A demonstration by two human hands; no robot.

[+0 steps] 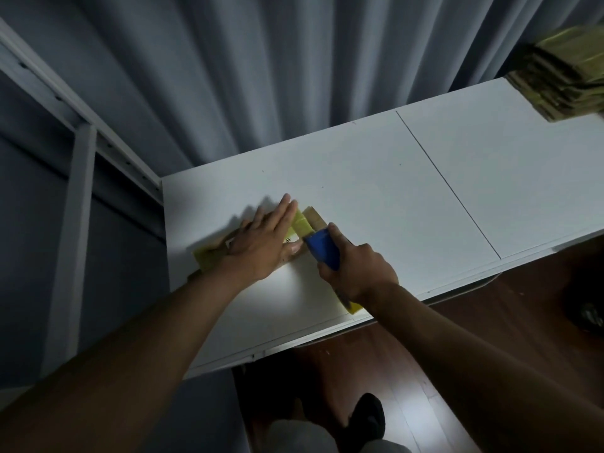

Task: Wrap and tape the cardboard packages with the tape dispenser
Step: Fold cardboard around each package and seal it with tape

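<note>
My left hand [264,241] lies flat on the package [302,223], fingers straight and pressed down, pinning it to the white table [408,191]. The package sits near the table's left end, a flat cardboard piece partly wrapped in yellowish tape; most of it is hidden under my palm, with one end showing past my wrist and the other past my fingertips. A small white label with dark print peeks out beside my fingers.

My right hand [354,273] is curled around the blue dispenser [323,248], gripping its handle. The dispenser's front end touches the package just beside my left fingers. A bit of yellowish tape roll shows below my right wrist, near the table's front edge.

At the table's far right end a stack [562,76] of taped cardboard packages stands, well apart from my hands. A grey curtain [261,67] hangs behind the table, and a white frame [78,191] stands to the left. Below, dark wood floor [425,387] and my shoe.
</note>
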